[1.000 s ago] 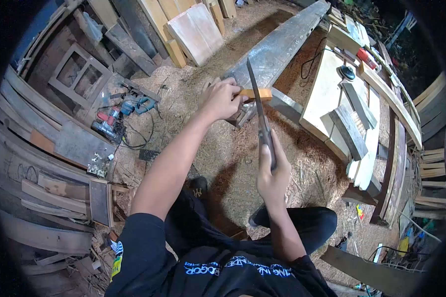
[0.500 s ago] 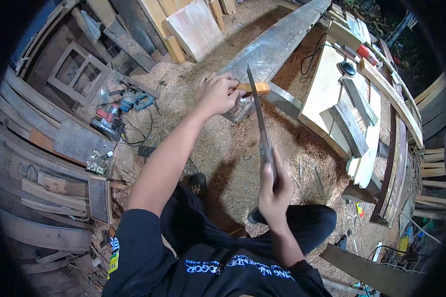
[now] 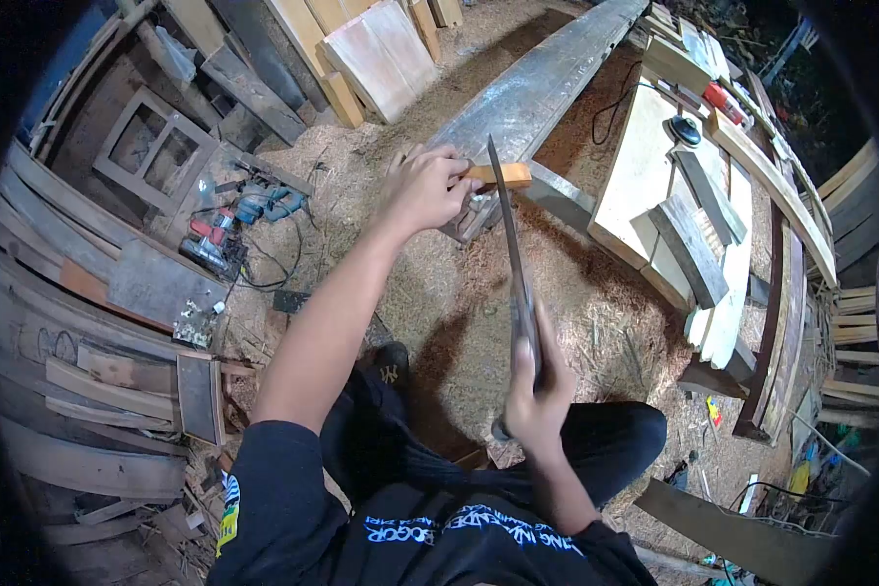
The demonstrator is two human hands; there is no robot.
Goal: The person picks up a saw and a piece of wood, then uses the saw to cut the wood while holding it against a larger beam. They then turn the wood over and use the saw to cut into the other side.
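Observation:
A hand saw (image 3: pixel 514 234) runs up from my right hand (image 3: pixel 537 386), whose fingers are wrapped round its handle. Its narrow blade crosses a small orange-brown wood block (image 3: pixel 514 175) near the blade's far end. My left hand (image 3: pixel 428 188) grips the left end of that block and presses it at the near end of a long grey plank bench (image 3: pixel 518 98). The block's right end sticks out past the blade. My left fingers hide part of the block.
On the right, a pale wooden workbench (image 3: pixel 620 200) carries grey wood pieces (image 3: pixel 689 252) and a black round tool (image 3: pixel 684 130). Power tools (image 3: pixel 254 203) with cords lie at left on the shavings-covered floor. Boards (image 3: pixel 376 59) lean at the back.
The saw and my right hand have shifted very slightly, with the blade still across the block. My left hand keeps its place on the wood.

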